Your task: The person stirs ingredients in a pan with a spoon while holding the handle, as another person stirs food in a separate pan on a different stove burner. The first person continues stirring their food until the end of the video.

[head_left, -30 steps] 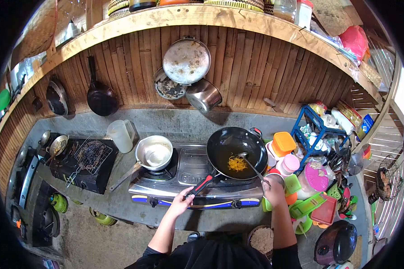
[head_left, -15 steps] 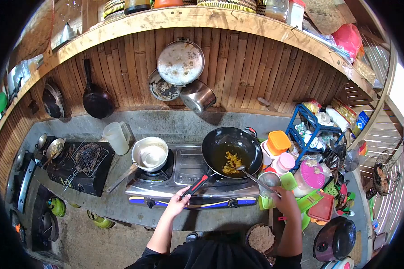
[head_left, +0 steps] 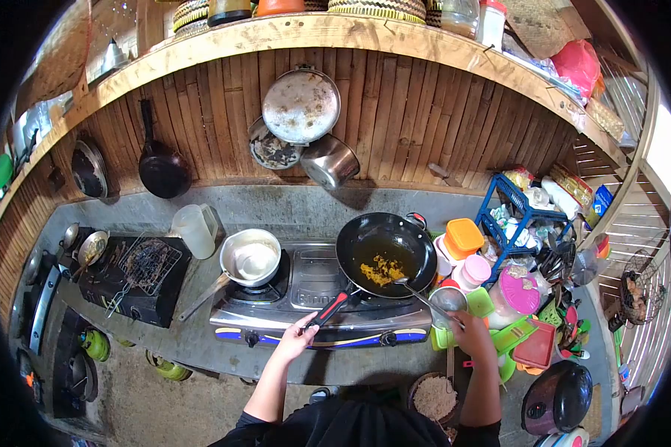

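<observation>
At the left of the worktop [head_left: 201,344], a wire grill rack [head_left: 153,266] lay on a dark box-like grill, with a pale pitcher [head_left: 194,232] to its right. Next came the saucepan [head_left: 251,258], upright on the left side of the stove [head_left: 313,279].

The left forearm reached up and slightly rightward from the lower edge, palm side mostly turned down, and the left hand [head_left: 295,339] was closed around the end of the red-and-black wok handle [head_left: 328,309]. The wok [head_left: 358,237] sat on the right side of the stove, with orange-yellow food [head_left: 382,270] in dark liquid toward its near side.

The right forearm rose steeply from the lower edge, its wrist bent leftward. The right hand [head_left: 474,335] was curled around the upper end of a long-handled utensil [head_left: 429,301], which slanted down to the left over the wok's rim, its head touching the food's right edge. A strainer [head_left: 449,298] was just beside the shaft, among colourful containers [head_left: 481,302].

The fingertips of the right hand were hard to make out, the utensil's head was partly hidden in the food and liquid, and dark sleeves covered both upper arms, cut off below.
</observation>
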Motion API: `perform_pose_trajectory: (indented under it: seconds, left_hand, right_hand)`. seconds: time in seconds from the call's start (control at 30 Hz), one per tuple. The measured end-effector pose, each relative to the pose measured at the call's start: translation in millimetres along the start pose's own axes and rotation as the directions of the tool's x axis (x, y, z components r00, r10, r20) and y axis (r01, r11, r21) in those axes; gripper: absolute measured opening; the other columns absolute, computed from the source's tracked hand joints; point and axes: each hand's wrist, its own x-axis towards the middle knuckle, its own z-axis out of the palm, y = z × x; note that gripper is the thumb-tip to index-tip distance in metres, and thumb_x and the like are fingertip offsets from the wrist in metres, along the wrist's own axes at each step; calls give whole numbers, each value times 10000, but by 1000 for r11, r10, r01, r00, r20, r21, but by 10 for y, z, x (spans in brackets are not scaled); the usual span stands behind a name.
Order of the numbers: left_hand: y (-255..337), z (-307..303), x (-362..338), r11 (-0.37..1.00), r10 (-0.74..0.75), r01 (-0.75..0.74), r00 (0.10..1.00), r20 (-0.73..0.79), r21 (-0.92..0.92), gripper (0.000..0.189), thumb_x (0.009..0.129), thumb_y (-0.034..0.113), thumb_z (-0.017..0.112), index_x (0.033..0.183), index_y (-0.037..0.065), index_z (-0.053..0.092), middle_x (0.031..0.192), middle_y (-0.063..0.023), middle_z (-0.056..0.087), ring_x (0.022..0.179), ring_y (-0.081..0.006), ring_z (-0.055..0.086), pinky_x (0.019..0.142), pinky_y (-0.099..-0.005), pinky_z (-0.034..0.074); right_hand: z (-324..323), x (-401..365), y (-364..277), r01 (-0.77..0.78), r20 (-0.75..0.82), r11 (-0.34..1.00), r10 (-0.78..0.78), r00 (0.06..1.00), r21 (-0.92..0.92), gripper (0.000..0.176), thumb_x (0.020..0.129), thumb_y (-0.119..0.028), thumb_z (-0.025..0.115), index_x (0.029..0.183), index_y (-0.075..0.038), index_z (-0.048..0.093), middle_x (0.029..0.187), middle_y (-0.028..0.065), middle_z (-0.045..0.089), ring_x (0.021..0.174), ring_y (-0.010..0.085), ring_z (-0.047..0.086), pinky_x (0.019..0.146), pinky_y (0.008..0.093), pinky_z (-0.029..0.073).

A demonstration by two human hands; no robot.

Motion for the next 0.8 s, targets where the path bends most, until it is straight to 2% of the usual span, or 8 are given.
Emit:
perform_pose_trajectory:
  seconds: [0.23,0.37,0.47,0.53,0.63,0.67,0.8]
  left_hand:
    - [101,-8,-27,996,-5,5,1000,3,89,424,876,155,588,1290,131,500,591,57,469,522,-36,418,506,-198,361]
    - [109,-5,-28,996,-3,2,1000,7,92,424,876,155,588,1290,129,500,588,54,473,520,-37,417,504,-198,362]
    - [78,-5,-20,997,16,-16,1000,8,76,423,878,149,584,1292,126,497,582,51,475,515,-38,418,501,-200,363]
    - [149,17,-47,998,-11,11,1000,0,59,421,881,143,579,1293,123,495,581,49,479,514,-40,424,501,-202,365]
    - [110,3,-29,999,-17,17,1000,18,32,424,883,140,575,1298,123,490,585,46,484,522,-45,433,509,-205,373]
    - [96,5,-22,999,-17,16,1000,18,32,424,883,140,575,1298,123,490,585,46,484,522,-45,433,509,-205,373]
    - [70,4,-19,998,2,-2,1000,3,65,427,886,135,568,1304,129,485,591,39,491,532,-49,442,524,-206,381]
  right_hand:
    - [505,220,167,154,-95,986,-148,984,63,230,817,-136,566,1034,-65,596,859,216,632,828,385,609,725,435,481]
    - [600,316,33,132,-124,986,-119,985,101,224,821,-126,568,1033,-60,596,878,220,628,848,382,607,741,435,479]
    - [621,425,-125,50,-82,992,-41,996,112,228,847,-127,558,1051,-30,589,940,221,628,905,361,609,781,386,477]
    - [698,533,-142,94,-148,987,-74,986,132,234,848,-123,554,1058,-26,589,936,217,630,897,358,613,774,382,479]
    - [771,668,-159,47,-168,988,-22,986,146,232,848,-117,549,1056,-22,591,930,220,631,893,359,614,770,382,481]
    - [865,723,-72,120,-272,981,-75,959,152,194,824,-123,573,1003,-57,610,827,212,630,804,383,606,713,447,479]
    - [874,772,31,72,-246,993,-48,968,89,191,819,-116,571,995,-54,613,825,213,630,798,385,607,711,446,481]
